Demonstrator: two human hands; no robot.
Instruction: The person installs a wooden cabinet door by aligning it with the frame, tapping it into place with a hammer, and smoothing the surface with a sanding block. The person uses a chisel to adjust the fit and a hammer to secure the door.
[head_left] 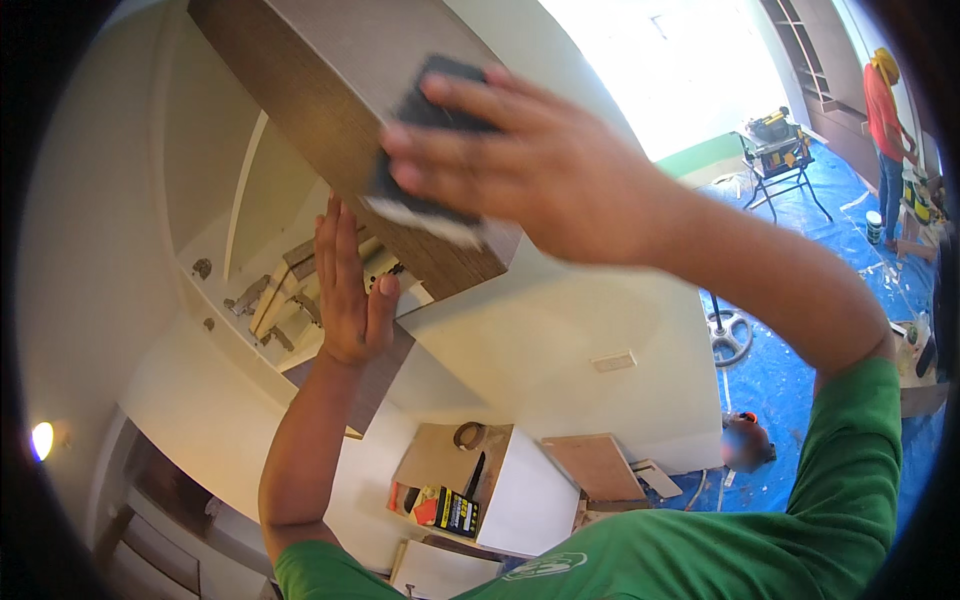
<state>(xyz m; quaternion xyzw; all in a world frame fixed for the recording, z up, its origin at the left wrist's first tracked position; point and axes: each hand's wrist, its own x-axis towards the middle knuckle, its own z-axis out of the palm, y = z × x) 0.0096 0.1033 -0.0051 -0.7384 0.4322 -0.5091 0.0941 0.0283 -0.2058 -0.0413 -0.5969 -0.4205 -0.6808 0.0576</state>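
Note:
A wood-grain cabinet panel [340, 110] runs across the upper part of the view, with a brown face and a paler side. My right hand [540, 165], a little smeared by motion, lies over a dark flat block [425, 130] and holds it against the panel near its lower end. A whitish strip shows along the block's lower edge; I cannot make out what it is. My left hand [350, 285] is raised flat with fingers stretched, its fingertips at the panel's lower edge, and holds nothing.
Inside the open cabinet are metal hinges [275, 340]. Below stands a white cabinet [530, 495] with a tape roll [468, 435] and a yellow-black box [450, 512]. A table saw [775, 150] and a person [885, 140] are at far right on blue sheeting [790, 275].

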